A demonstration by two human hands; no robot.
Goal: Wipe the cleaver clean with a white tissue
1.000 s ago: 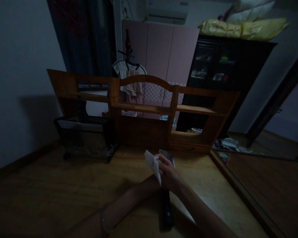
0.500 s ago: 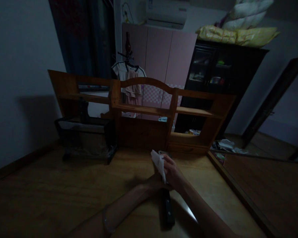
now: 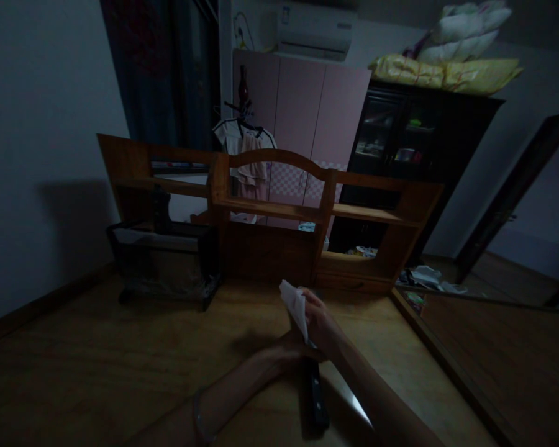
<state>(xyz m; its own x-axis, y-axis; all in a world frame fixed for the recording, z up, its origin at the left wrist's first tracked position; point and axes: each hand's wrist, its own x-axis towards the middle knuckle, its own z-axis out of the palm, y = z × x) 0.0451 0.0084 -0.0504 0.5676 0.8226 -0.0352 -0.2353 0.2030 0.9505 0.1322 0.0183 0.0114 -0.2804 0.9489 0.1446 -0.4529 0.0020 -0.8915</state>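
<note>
A white tissue (image 3: 294, 305) is pinched in my right hand (image 3: 323, 323), its loose corner sticking up to the left. My left hand (image 3: 292, 349) is closed just below it, around the upper end of a knife with a black riveted handle (image 3: 317, 397). The handle points down toward me; tissue and hands hide the blade. Both hands meet low over the wooden tabletop (image 3: 190, 360). A bright shiny strip (image 3: 358, 406) shows beside my right forearm, too partly covered to name.
A wooden shelf unit (image 3: 270, 251) borders the far side of the table. At left stands a black rack (image 3: 163, 261) with clear plastic on it and a dark object (image 3: 161, 210) on top. A raised wooden edge (image 3: 440, 360) runs along the right.
The tissue and my right hand have shifted very slightly left. My left hand keeps its hold on the knife. The view has tilted slightly, so the room sits a little lower.
</note>
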